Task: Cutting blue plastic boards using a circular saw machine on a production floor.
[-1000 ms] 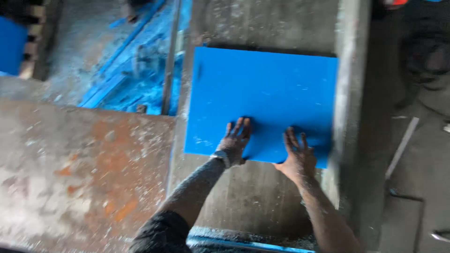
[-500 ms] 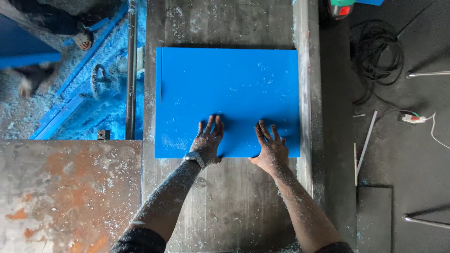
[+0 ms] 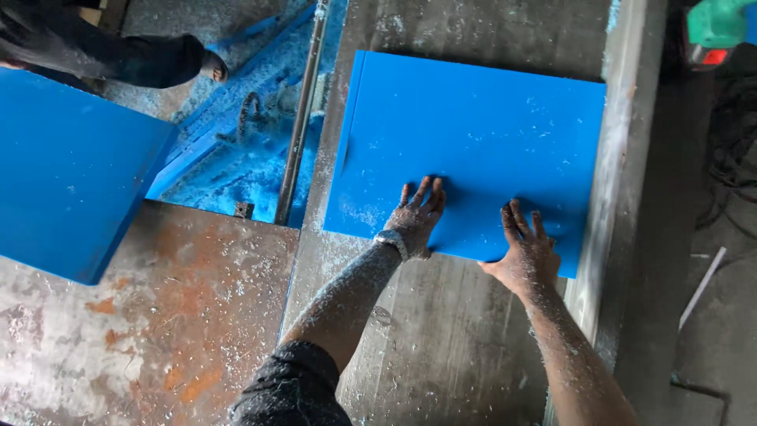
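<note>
2 blue panels: left hand and right hand press 1 panel flat-palmed, grasping nothing.

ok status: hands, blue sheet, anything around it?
Left hand and right hand flat on blue sheet, near edge. Sheet lies on grey bench. Metal rail left of sheet; second blue slab further left.

Dust-flecked bare forearms, a wristwatch, a dark rolled sleeve.
</note>
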